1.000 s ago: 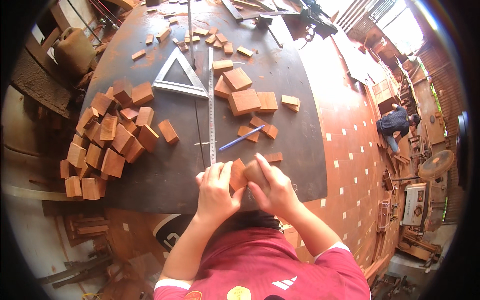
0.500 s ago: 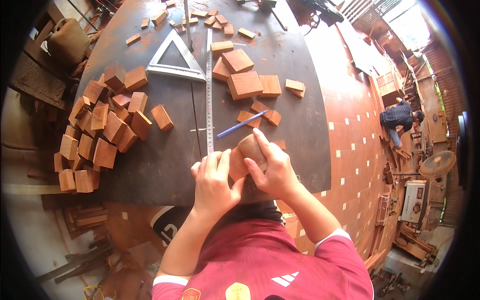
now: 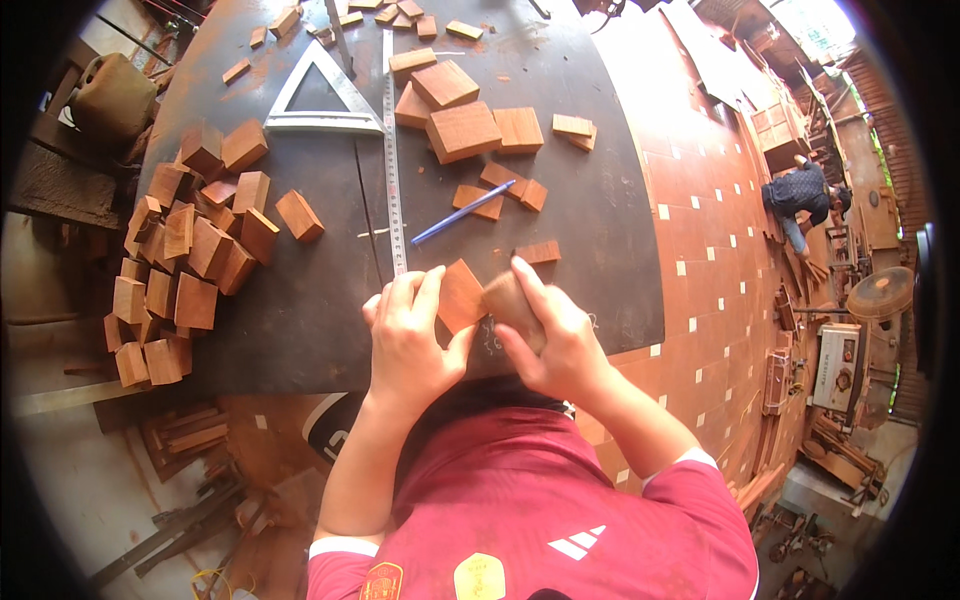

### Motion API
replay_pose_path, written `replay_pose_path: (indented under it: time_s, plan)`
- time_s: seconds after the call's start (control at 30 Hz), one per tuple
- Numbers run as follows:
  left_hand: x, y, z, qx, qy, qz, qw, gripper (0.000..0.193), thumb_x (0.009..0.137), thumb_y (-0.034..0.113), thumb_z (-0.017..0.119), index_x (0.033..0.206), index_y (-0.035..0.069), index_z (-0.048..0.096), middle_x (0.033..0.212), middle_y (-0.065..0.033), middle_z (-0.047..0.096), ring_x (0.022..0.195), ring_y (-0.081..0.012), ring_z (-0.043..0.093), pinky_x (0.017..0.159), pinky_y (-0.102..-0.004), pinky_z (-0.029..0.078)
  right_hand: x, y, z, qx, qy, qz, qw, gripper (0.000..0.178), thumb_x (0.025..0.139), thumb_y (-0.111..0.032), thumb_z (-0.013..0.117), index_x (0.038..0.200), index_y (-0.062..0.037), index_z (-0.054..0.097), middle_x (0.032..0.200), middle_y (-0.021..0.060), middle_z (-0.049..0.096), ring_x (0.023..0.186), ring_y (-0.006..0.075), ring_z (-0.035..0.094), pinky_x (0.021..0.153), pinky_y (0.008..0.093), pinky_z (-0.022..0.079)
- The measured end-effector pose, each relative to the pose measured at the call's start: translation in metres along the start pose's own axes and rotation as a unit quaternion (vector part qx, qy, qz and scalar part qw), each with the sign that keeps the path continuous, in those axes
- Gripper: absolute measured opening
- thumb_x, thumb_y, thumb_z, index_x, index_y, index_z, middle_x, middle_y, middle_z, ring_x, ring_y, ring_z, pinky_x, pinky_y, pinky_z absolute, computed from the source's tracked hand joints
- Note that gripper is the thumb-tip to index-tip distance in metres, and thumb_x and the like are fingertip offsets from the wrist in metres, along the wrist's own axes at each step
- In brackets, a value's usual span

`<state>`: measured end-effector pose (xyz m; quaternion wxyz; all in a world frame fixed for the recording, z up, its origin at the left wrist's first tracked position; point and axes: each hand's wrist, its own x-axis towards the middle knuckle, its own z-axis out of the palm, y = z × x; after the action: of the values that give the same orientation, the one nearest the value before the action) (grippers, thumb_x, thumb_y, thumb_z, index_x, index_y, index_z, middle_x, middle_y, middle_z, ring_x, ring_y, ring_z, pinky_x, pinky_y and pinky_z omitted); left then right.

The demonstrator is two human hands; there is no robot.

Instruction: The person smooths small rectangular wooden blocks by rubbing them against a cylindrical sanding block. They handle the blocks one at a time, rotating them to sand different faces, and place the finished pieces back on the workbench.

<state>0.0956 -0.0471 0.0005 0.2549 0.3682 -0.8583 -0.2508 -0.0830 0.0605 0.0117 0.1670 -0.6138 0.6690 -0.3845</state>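
At the table's near edge, my left hand (image 3: 408, 328) grips a flat reddish wooden block (image 3: 461, 296) between thumb and fingers. My right hand (image 3: 556, 332) is closed around a dull tan, block-like piece (image 3: 514, 300) whose exact kind I cannot make out. The tan piece meets the right corner of the wooden block. Just beyond my right fingertips lies a small wooden block (image 3: 540, 251). A blue pen (image 3: 463, 212) rests slantwise farther off, partly across another small block (image 3: 480, 200).
A measuring tape (image 3: 391, 160) runs along the dark table (image 3: 300, 330), beside a metal triangle square (image 3: 325, 122). Many wooden blocks (image 3: 210, 245) are heaped at left; larger ones (image 3: 464, 131) lie farther off. At far right, a person (image 3: 800, 200) bends over near a fan (image 3: 880, 292).
The tan piece has shifted off the wooden block's face to its right corner, exposing more of the block. The whole view has shifted slightly, and the small block beyond my right hand is more visible.
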Motion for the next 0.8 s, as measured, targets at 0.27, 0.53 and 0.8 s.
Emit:
replay_pose_path:
  time_s: [0.27,0.53,0.8]
  plan:
    - [0.0,-0.003,0.004,-0.012,0.007,0.004,1.0,0.07,0.07,0.017,0.092,0.133,-0.002,0.066,0.12,-0.0163,0.065,0.112,-0.0356,0.064,0.1,-0.0448,0.045,0.025,0.006,0.009,0.014,0.001,0.012,1.0,0.078,0.092,-0.014,0.079,0.159,0.0035,0.043,0.108,0.0311,0.068,0.097,0.0466,0.069,0.089,0.0467,0.057]
    - [0.0,-0.005,0.005,-0.017,0.001,0.006,1.0,0.072,0.07,0.018,0.091,0.134,-0.001,0.066,0.121,-0.0162,0.065,0.113,-0.035,0.064,0.1,-0.0453,0.045,0.031,0.005,0.009,0.011,-0.004,0.02,1.0,0.078,0.092,-0.015,0.08,0.158,0.0046,0.044,0.109,0.0304,0.068,0.097,0.0449,0.07,0.09,0.0469,0.057]
    - [0.001,-0.003,0.004,-0.023,0.011,0.0,1.0,0.073,0.068,0.017,0.092,0.134,-0.001,0.066,0.121,-0.0164,0.065,0.113,-0.0355,0.064,0.101,-0.0455,0.045,0.006,-0.006,-0.002,0.009,-0.002,0.021,1.0,0.077,0.091,-0.014,0.08,0.157,0.0056,0.044,0.111,0.0309,0.068,0.102,0.0461,0.07,0.092,0.0462,0.058]
